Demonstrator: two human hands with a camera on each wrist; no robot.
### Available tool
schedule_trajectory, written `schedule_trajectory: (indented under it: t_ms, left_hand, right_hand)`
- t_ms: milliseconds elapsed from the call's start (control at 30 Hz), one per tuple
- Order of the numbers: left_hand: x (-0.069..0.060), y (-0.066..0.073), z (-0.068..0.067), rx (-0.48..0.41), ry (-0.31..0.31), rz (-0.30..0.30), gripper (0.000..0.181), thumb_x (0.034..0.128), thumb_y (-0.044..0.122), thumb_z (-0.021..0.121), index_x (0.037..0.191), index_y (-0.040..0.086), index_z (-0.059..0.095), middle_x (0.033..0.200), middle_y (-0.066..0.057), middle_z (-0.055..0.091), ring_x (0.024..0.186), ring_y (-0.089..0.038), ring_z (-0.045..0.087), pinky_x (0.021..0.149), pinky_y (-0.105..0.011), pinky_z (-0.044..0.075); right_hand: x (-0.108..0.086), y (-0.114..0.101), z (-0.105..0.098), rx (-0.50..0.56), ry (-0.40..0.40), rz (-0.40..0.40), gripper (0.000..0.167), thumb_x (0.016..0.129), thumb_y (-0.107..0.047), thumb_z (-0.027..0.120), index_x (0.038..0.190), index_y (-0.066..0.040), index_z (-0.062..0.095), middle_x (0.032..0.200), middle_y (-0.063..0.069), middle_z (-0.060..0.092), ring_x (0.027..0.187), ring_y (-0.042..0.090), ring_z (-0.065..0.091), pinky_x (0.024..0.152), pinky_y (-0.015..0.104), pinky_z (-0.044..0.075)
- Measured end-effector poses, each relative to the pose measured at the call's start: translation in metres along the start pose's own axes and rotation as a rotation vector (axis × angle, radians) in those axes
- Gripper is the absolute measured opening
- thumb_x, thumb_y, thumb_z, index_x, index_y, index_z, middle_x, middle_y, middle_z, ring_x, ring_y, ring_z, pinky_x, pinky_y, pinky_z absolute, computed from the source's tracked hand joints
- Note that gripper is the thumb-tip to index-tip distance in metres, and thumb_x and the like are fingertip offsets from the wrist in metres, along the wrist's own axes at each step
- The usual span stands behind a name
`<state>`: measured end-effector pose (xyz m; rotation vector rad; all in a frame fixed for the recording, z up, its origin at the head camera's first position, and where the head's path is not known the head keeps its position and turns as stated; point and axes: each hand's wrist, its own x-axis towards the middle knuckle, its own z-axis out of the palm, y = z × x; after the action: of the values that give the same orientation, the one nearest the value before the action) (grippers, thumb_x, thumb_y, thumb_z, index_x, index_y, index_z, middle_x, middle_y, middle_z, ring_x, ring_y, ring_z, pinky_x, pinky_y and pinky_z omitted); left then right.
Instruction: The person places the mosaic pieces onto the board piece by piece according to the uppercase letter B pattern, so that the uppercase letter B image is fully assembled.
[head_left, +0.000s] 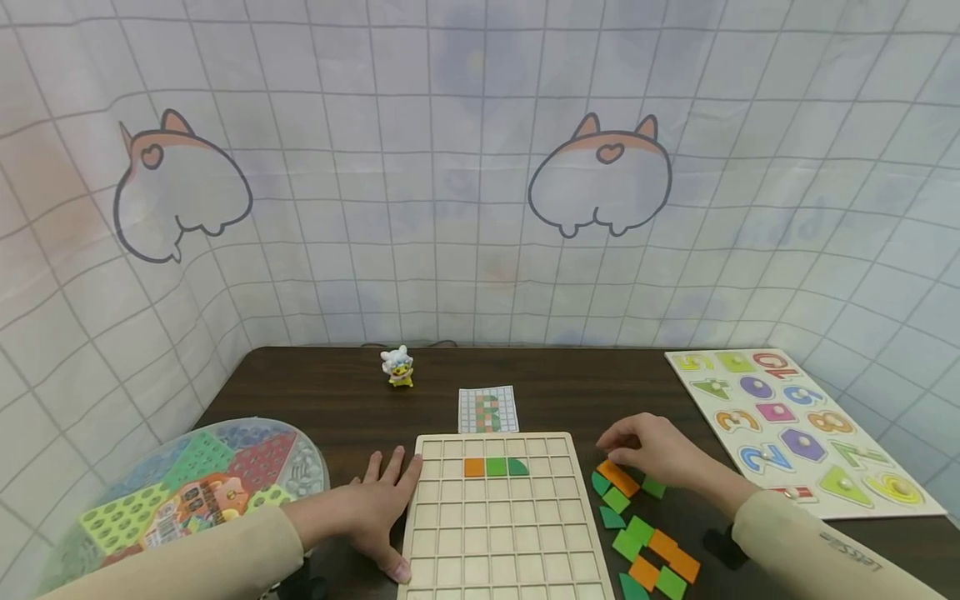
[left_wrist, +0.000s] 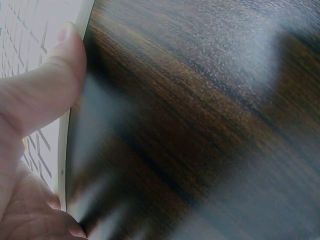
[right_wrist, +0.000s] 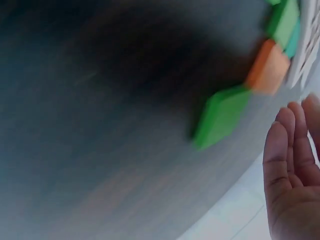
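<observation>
A wooden grid board (head_left: 498,525) lies on the table, with an orange square (head_left: 474,467), a green square (head_left: 497,467) and a dark green rounded piece (head_left: 517,467) side by side near its top. My left hand (head_left: 375,508) rests along the board's left edge, fingers spread, its thumb on the rim in the left wrist view. My right hand (head_left: 656,450) hovers at the top of the loose pieces, fingers bent near an orange piece (head_left: 618,478); whether it touches one is unclear. Below lie several green and orange pieces (head_left: 643,573).
Behind the board lies a patterned card (head_left: 488,409), with a small figurine (head_left: 398,367) farther back on the left. A round game board in clear wrap (head_left: 247,450) sits at the left. At the right is a number and shape puzzle (head_left: 795,425).
</observation>
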<state>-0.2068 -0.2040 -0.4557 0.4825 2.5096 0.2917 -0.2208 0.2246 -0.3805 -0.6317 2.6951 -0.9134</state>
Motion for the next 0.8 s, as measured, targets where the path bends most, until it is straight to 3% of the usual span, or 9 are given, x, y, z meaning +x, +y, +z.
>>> schedule_trajectory:
  t_ms: [267,500,800]
  left_hand:
    - [0.004,-0.009,0.004,-0.013,-0.013,0.006,0.156,0.0486,0.083,0.082,0.166,0.023,-0.002,0.172,-0.019,-0.009,0.155,-0.052,-0.008,0.112,-0.077,0.023]
    - [0.005,-0.01,0.005,-0.019,-0.012,0.013,0.155,0.0499,0.083,0.082,0.166,0.024,-0.002,0.172,-0.019,-0.009,0.155,-0.052,-0.007,0.112,-0.077,0.024]
    - [0.004,-0.007,0.002,-0.012,-0.003,0.011,0.156,0.0489,0.083,0.082,0.167,0.023,-0.001,0.172,-0.02,-0.008,0.155,-0.053,-0.007,0.111,-0.077,0.024]
  right_hand:
    - [-0.006,0.017,-0.004,0.009,-0.092,-0.021,0.024,0.097,-0.013,0.071,0.12,-0.004,0.073,0.109,0.005,0.074,0.091,0.013,0.068,0.076,0.027,0.056]
    - [0.002,0.014,0.002,0.007,-0.083,0.011,0.02,0.093,-0.017,0.077,0.109,-0.006,0.073,0.095,-0.002,0.071,0.082,0.011,0.062,0.071,0.026,0.052]
    - [0.008,0.016,0.006,0.008,-0.049,0.019,0.015,0.09,-0.016,0.079,0.097,-0.007,0.069,0.081,-0.001,0.064,0.07,0.014,0.057,0.062,0.027,0.048]
